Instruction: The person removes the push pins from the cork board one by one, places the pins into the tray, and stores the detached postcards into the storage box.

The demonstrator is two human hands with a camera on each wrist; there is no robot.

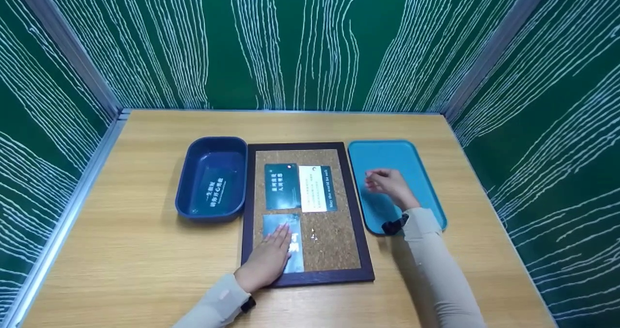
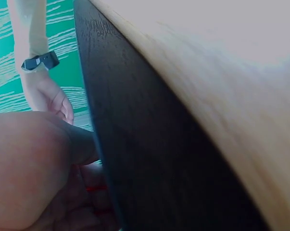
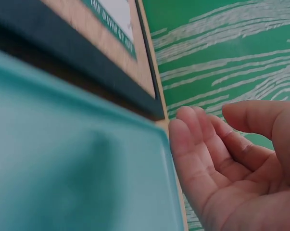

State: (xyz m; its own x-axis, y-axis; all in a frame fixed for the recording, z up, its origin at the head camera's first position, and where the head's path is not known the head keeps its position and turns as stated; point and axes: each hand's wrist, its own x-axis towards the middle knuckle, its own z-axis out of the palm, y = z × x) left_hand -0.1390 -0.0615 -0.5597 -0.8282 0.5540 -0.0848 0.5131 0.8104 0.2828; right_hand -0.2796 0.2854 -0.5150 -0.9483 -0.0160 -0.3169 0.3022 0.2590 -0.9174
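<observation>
Corkboard (image 1: 334,255) lies central. Turquoise tray (image 1: 392,156) right of corkboard; navy bin (image 1: 225,158) left. Right hand (image 1: 391,185) right of corkboard, fingers loosely curved, nothing visibly held. Left hand (image 1: 267,260) flat, fingers extended, on blue card (image 1: 296,236) at corkboard's lower left: light, even pressure should prevent sliding. Small clear pieces (image 1: 313,235), perhaps pins, on corkboard's lower middle: best lifted singly.

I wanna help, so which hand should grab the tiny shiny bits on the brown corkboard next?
Probably the right hand: it looks empty above the turquoise rectangular tray. The left hand is nearer the bits, but its fingers rest on the blue rectangular card.
</observation>
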